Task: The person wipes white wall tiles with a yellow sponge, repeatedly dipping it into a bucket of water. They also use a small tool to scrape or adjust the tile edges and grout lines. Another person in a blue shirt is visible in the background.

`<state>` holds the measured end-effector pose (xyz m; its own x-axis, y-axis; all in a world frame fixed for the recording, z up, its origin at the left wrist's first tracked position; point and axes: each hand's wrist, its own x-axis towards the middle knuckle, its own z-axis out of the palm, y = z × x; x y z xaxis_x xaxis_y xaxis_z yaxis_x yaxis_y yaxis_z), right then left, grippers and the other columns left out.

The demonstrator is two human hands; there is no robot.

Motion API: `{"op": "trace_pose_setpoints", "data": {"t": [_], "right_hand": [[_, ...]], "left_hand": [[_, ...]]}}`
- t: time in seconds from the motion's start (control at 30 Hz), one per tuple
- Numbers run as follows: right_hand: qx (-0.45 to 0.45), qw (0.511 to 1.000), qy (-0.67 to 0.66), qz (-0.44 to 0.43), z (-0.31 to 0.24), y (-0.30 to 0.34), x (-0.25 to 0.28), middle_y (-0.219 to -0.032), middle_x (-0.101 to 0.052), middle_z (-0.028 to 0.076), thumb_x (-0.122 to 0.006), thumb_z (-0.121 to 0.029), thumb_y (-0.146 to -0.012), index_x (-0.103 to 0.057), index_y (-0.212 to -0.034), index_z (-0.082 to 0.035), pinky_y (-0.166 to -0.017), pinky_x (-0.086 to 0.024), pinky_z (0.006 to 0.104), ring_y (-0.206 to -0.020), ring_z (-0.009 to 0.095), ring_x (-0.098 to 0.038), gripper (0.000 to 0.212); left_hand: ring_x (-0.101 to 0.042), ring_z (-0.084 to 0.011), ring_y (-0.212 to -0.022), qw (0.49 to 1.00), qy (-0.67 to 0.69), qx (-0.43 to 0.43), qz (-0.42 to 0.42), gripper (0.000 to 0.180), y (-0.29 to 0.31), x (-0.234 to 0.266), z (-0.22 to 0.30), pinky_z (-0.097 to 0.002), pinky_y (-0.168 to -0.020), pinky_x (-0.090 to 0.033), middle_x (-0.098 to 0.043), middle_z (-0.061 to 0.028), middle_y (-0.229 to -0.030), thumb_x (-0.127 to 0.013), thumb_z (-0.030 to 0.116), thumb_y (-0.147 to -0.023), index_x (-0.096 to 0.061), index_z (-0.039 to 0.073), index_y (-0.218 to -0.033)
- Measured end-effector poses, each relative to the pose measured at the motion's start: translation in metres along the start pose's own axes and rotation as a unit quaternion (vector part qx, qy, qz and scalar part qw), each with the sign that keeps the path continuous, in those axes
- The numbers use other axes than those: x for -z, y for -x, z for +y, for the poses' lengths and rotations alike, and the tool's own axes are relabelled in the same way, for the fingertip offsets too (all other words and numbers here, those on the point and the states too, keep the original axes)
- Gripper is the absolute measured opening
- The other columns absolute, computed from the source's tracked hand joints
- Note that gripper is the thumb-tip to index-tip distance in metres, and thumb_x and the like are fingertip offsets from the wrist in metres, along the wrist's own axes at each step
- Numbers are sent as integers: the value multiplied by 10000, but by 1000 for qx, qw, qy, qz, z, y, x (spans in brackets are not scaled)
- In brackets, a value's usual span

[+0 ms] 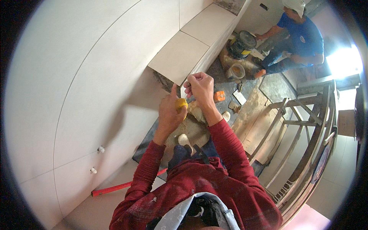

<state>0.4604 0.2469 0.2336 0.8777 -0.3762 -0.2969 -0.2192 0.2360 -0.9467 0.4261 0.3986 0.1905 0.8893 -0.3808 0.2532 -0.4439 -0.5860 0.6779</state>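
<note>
My left hand (168, 113) is closed round a small, rounded yellow object (181, 103); its kind is not clear. The index finger of that hand stretches up to the near corner of a light tile (179, 57) on a ledge along the wall. Just right of that corner is my right hand (201, 89), with thumb and fingers pinched together. Whatever it may hold is too small to make out. Beneath the tile's near end, a dark rough gap (163, 81) shows.
A large tiled wall (92, 76) rises on my left, with two white pipe fittings. A red pipe (115, 188) lies low beside me. At right stands a wooden ladder-like frame (303, 126). Ahead, a co-worker in blue (301, 36) crouches beside buckets (243, 43). An orange block (219, 96) lies on the floor.
</note>
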Motion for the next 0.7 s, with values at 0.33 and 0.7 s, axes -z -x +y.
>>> {"op": "trace_pose_setpoints", "data": {"t": [0.33,0.7], "right_hand": [[-23,999,14,-20,8,28,-15,-652,-661,123,-564,-70,-875,-597,-872,101,-400,-486,273,-477,138,-616,174],[13,1000,27,0,36,47,22,-843,-668,49,-589,-119,-949,-618,-1016,30,-568,-480,232,-668,76,-593,166]], "left_hand": [[-572,-392,-897,1000,-7,7,-17,876,-3,-2,2,-491,-795,-449,-602,-211,-1026,-705,206,-751,-269,-48,-1468],[-636,-298,-1002,951,220,215,8,634,54,-17,-66,-370,-861,-503,-656,-177,-1126,-739,235,-789,-519,-13,-1329]]}}
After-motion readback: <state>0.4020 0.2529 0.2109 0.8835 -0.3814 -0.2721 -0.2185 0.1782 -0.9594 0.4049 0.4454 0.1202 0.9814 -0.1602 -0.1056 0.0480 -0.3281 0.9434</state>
